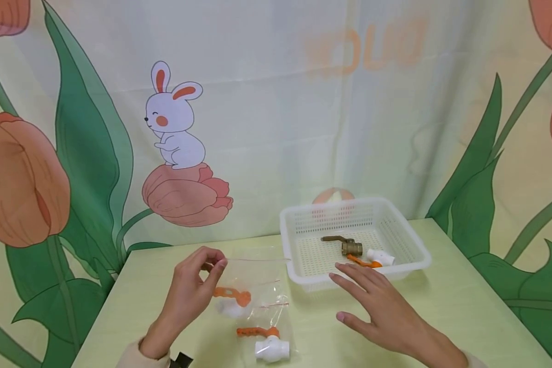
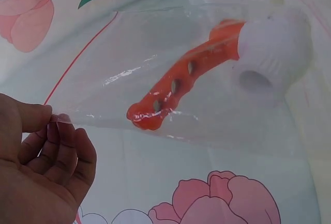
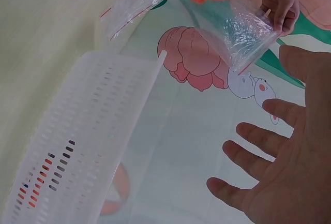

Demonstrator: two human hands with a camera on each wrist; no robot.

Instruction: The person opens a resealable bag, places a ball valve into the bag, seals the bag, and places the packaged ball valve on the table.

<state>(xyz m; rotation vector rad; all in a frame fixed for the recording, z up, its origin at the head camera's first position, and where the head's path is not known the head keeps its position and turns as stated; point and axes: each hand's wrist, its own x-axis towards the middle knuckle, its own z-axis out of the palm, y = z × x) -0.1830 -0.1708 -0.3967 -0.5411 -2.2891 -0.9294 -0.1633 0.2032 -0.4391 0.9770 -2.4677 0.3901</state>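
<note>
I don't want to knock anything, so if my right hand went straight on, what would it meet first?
Likely the white, perforated, rectangular plastic basket, though depth is unclear: your right hand might pass over its rim.

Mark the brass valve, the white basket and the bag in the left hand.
Brass valve point(image 1: 351, 249): head view, on its body.
White basket point(image 3: 111, 102): right wrist view, on its side wall.
Bag point(image 2: 152, 58): left wrist view, on its clear plastic side.
</note>
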